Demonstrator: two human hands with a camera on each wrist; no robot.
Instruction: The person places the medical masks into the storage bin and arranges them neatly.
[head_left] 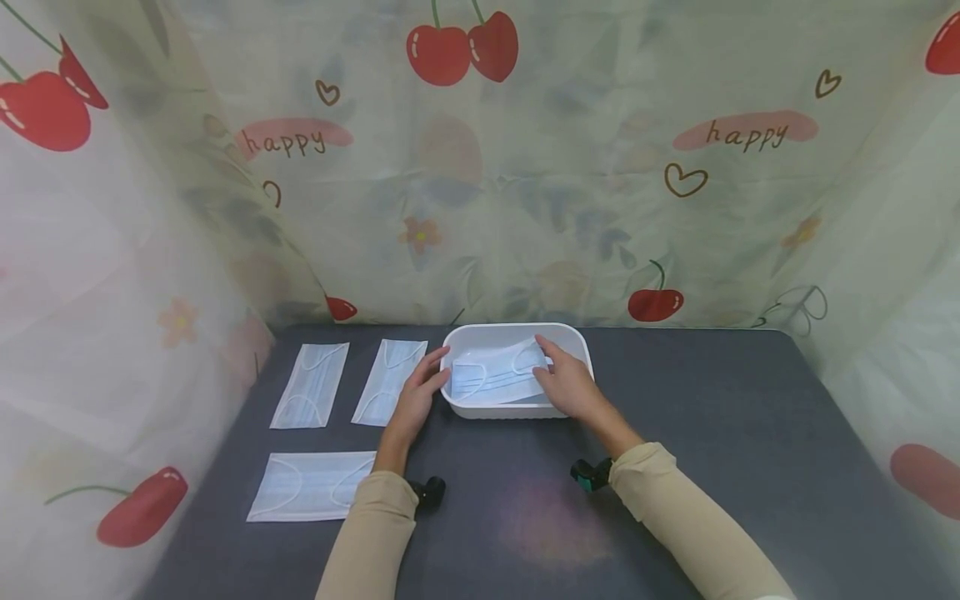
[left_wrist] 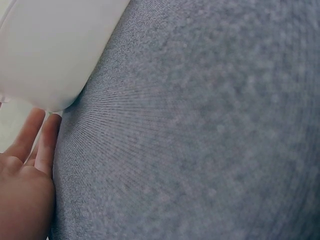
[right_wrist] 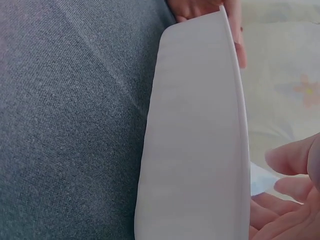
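We see a mask inside the tub, the left hand straight-fingered at its side, the right hand spread at the mask's end — a fingertip snagging the loop could drag it askew.

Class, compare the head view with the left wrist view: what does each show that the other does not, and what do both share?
Only the head view: three masks left of the white tray, another mask inside it, and printed cherries. Only the left wrist view: the fine grain of the grey tabletop, up close. Both: tray, tabletop and left hand.
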